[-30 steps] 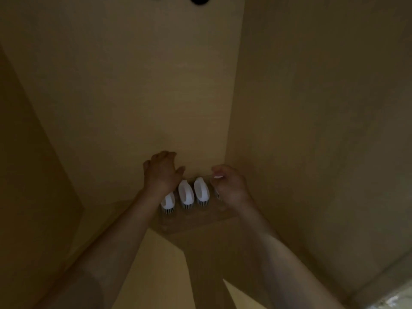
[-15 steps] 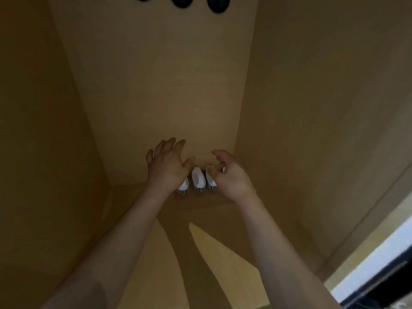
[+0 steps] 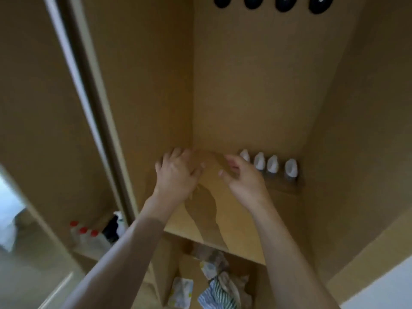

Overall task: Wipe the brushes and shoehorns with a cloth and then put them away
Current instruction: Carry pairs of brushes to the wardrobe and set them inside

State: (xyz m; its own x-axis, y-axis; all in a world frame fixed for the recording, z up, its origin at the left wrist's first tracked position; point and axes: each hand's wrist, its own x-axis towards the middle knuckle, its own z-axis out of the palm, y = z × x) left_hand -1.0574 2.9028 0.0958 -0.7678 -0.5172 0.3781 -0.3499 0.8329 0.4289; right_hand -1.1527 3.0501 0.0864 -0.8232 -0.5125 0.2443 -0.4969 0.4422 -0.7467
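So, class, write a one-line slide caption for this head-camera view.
Four white brushes lined up at the shelf back; both empty hands, left and right, hover beside them.

Bare forearms, left hand, right hand, sleeveless.

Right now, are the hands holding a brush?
No. The left hand and right hand hold nothing; four white brushes stand untouched on the shelf.

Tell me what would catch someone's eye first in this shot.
Four white brushes stand in a row at the back right of a wooden shelf. The left hand and right hand hover empty to their left, fingers loosely curled. Four black round knobs line the top edge.
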